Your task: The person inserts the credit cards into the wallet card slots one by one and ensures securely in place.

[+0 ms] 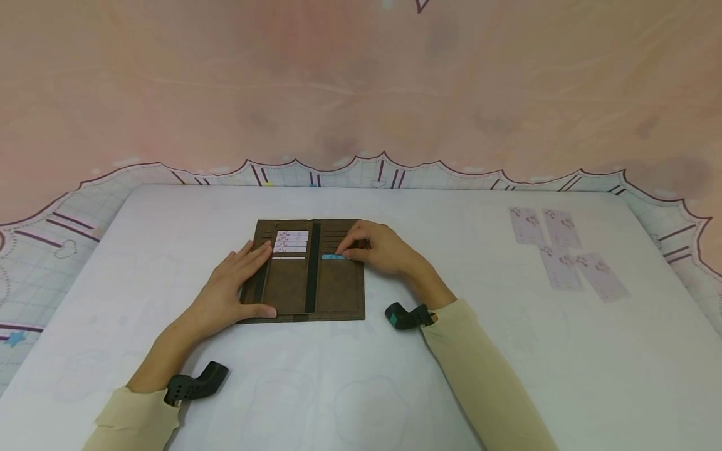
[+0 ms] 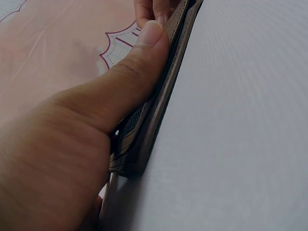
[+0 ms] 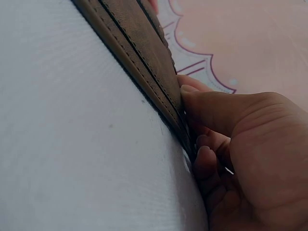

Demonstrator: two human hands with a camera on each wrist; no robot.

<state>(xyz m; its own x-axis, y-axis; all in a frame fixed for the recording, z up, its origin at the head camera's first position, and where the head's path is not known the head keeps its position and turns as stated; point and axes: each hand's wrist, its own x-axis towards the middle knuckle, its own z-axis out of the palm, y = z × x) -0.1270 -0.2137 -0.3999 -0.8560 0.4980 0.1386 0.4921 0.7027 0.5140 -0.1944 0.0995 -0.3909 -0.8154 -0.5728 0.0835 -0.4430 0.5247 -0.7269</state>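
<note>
A brown bifold card wallet (image 1: pixel 341 288) lies unfolded on the table with a dark band along its fold. My left hand (image 1: pixel 228 285) rests on its left edge, fingers spread and thumb on the lower left corner; the left wrist view shows that thumb (image 2: pixel 139 62) pressing the cover. Several pink-and-white patterned cards (image 1: pixel 291 242) sit stacked in the left panel's slots. On the right panel, my right hand (image 1: pixel 383 247) pinches the blue card (image 1: pixel 331 257) in a slot, of which only a strip shows. In the right wrist view its thumb (image 3: pixel 211 108) is at the wallet's edge; the card is hidden there.
Several pale pink cards (image 1: pixel 561 269) lie on the right side of the white table (image 1: pixel 361 388), partly overlapping. A patterned pink cloth (image 1: pixel 361 94) with a scalloped border is beyond the table's far edge. Each wrist wears a black camera (image 1: pixel 197 382).
</note>
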